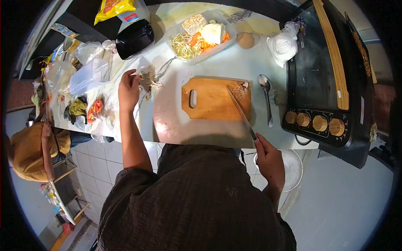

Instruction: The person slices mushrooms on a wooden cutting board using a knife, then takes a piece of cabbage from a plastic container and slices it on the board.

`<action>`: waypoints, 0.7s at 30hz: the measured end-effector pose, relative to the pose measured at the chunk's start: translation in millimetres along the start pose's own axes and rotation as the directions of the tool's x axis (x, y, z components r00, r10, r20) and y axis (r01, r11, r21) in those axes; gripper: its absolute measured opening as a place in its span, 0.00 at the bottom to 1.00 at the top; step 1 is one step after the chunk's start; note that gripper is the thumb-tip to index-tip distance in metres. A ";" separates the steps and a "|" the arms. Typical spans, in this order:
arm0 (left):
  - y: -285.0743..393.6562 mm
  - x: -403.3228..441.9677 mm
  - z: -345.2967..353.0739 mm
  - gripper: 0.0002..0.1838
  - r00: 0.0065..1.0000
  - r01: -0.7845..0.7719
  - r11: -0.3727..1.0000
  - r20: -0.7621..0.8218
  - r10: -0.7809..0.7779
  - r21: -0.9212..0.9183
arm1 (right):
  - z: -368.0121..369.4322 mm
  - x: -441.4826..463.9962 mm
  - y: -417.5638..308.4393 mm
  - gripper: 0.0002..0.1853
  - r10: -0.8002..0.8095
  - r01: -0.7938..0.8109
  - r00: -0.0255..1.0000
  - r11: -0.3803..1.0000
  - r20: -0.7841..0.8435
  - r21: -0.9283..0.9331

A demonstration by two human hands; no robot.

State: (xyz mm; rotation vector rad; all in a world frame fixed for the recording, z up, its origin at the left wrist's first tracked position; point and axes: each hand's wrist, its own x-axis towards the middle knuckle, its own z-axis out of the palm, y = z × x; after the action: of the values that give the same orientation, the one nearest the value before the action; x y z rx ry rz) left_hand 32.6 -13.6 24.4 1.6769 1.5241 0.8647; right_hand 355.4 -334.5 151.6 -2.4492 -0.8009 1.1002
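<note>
A knife [241, 109] is held by its handle in my right hand [269, 160] at the table's front edge. Its blade slants up over the wooden cutting board [213, 98], with the tip near small brownish shreds [239, 91] at the board's right end. My left hand [129, 88] is raised left of the board, thumb and fingers drawn together beside a small pile of pale, rootlike scraps [150, 79]. What those fingers hold, if anything, is too small to tell. Behind the board, a clear container [197, 59] holds sprouts, orange pieces and pale blocks.
A spoon [266, 96] lies right of the board, near a black oven [318, 79]. Behind are a white bag [284, 44], a round brown object [246, 40] and a black container [135, 39]. Plastic bags and a clear box [89, 77] crowd the left. Another person [31, 146] is at far left.
</note>
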 end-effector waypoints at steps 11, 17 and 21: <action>17.5 -4.7 16.6 0.11 0.990 0.043 0.985 0.140 -0.020 -0.166 | 3.5 0.0 8.7 0.23 -0.033 0.033 0.999 0.999 -0.016 -0.017; 60.1 -33.7 72.5 0.08 0.894 -0.131 0.970 0.398 0.205 -0.204 | 0.6 -2.9 -2.3 0.22 -0.005 0.005 1.000 1.000 -0.004 -0.005; 81.7 -63.4 125.1 0.09 0.782 -0.224 0.954 0.548 0.298 -0.199 | 4.2 -4.3 -6.1 0.22 0.021 -0.023 0.999 0.999 0.046 0.047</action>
State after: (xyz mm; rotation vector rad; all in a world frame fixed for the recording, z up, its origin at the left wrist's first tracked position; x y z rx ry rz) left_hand 176.2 -89.4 25.9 1.8621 0.8200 0.4961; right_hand 347.8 -332.1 154.5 -2.4070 -0.7543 1.1728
